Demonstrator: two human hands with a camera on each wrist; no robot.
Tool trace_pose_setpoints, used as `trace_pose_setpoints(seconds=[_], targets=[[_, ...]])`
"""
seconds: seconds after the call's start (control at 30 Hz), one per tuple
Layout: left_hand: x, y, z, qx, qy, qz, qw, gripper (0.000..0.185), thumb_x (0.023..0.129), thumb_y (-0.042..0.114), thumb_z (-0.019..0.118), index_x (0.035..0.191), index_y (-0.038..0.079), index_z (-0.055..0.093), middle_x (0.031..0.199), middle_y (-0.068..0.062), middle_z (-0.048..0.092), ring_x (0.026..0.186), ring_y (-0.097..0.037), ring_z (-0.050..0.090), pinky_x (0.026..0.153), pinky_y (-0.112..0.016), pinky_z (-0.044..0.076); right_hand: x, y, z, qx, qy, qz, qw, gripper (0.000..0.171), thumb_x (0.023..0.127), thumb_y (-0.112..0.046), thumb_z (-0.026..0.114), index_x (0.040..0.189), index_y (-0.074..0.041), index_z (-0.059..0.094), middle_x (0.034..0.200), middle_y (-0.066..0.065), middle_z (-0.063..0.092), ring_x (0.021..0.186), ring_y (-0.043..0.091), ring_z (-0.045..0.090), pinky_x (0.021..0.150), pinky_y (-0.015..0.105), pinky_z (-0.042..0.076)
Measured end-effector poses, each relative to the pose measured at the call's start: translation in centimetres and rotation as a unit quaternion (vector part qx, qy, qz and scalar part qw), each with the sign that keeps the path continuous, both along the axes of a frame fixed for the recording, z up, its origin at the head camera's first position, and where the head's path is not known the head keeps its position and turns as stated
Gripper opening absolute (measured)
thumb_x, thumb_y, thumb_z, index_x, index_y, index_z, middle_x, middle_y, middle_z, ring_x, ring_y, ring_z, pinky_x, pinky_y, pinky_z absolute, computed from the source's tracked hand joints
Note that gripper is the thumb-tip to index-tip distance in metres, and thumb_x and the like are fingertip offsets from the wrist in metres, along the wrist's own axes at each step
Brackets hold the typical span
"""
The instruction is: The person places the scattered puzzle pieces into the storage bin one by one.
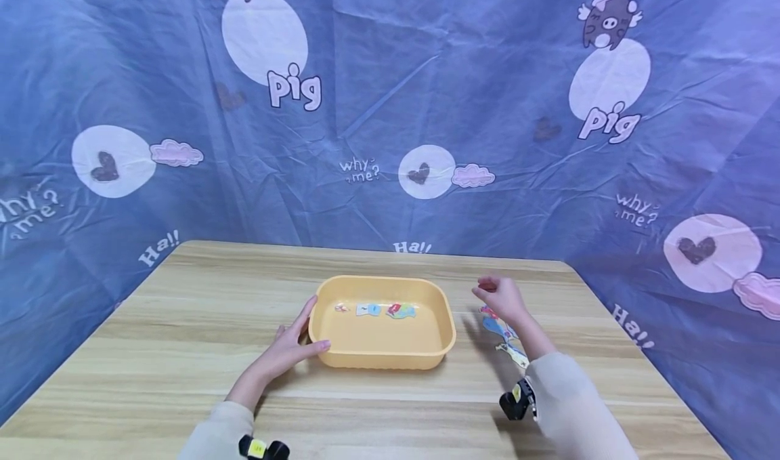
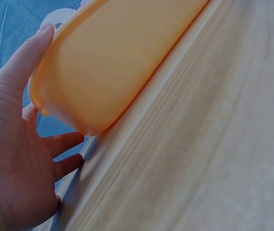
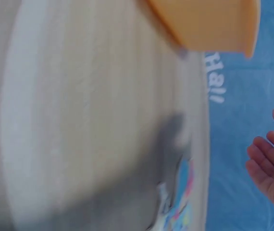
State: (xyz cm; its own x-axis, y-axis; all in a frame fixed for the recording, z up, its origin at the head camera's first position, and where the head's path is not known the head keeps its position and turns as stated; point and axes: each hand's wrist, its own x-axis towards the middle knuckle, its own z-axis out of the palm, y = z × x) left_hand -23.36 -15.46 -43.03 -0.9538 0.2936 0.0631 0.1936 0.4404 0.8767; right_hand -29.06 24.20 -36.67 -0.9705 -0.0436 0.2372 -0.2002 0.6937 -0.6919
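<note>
Landmark: orange tray (image 1: 382, 351), sitting near the middle of the wooden table (image 1: 183, 324).

Item 1. Left hand (image 1: 291, 346), resting against the tray's left end, fingers spread along the wall, thumb lying at the near corner; the left wrist view is showing the fingertip reaching the rim.

Item 2. Right hand (image 1: 501, 297), hovering just right of the tray, above the table; fingers are curling loosely inward, and whether they are pinching anything cannot be told.

Item 3. Coloured paper cut-outs (image 1: 504, 338), lying on the table right of the tray, beneath the right wrist.

Item 4. Small coloured pieces (image 1: 379, 309), lying inside the tray near its far wall.

Item 5. Blue printed cloth (image 1: 390, 108), hanging behind the tray.
</note>
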Motion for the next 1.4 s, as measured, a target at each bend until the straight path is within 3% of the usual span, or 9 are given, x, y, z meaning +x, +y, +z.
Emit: trace_pose_setpoints(seconds=[0.37, 0.77, 1.1, 1.4], targets=[[-0.1, 0.2, 0.0, -0.012, 0.008, 0.004, 0.9999, 0.088, 0.076, 0.035, 0.063, 0.14, 0.021, 0.004, 0.138, -0.014, 0.02, 0.126, -0.028, 0.012, 0.094, -0.051, -0.015, 0.6, 2.4, -2.3, 0.009, -0.017, -0.016, 1.0, 0.029, 0.082, -0.003, 0.053, 0.103, 0.017, 0.05, 0.094, 0.027, 0.056, 0.087, 0.036, 0.054, 0.07, 0.036, 0.048], [0.0, 0.3, -0.1, -0.012, 0.008, 0.002, 0.9999, 0.087, 0.076, 0.035, 0.063, 0.14, 0.023, 0.005, 0.138, -0.015, 0.021, 0.126, -0.028, 0.011, 0.094, -0.051, -0.015, 0.9, 3.9, -3.5, 0.06, -0.044, -0.043, 0.996, 0.029, 0.082, -0.007, 0.054, 0.102, 0.015, 0.052, 0.096, 0.028, 0.055, 0.087, 0.035, 0.052, 0.075, 0.043, 0.044], [0.0, 0.2, 0.1, -0.002, -0.004, 0.002, 1.0, 0.088, 0.077, 0.033, 0.063, 0.14, 0.021, 0.003, 0.139, -0.013, 0.016, 0.127, -0.026, 0.01, 0.094, -0.051, -0.016, 1.8, 4.3, -3.6, 0.086, -0.056, -0.034, 0.994, 0.031, 0.078, -0.009, 0.059, 0.098, 0.014, 0.056, 0.093, 0.025, 0.057, 0.083, 0.032, 0.053, 0.073, 0.043, 0.044], [-0.1, 0.0, 0.1, -0.001, -0.003, 0.001, 1.0, 0.088, 0.077, 0.033, 0.062, 0.14, 0.021, 0.003, 0.139, -0.013, 0.017, 0.127, -0.026, 0.011, 0.094, -0.051, -0.016, 2.1, 5.0, -4.3, 0.113, -0.043, 0.008, 0.993, 0.022, 0.072, -0.008, 0.066, 0.086, 0.009, 0.063, 0.084, 0.017, 0.06, 0.079, 0.028, 0.054, 0.071, 0.043, 0.044]])
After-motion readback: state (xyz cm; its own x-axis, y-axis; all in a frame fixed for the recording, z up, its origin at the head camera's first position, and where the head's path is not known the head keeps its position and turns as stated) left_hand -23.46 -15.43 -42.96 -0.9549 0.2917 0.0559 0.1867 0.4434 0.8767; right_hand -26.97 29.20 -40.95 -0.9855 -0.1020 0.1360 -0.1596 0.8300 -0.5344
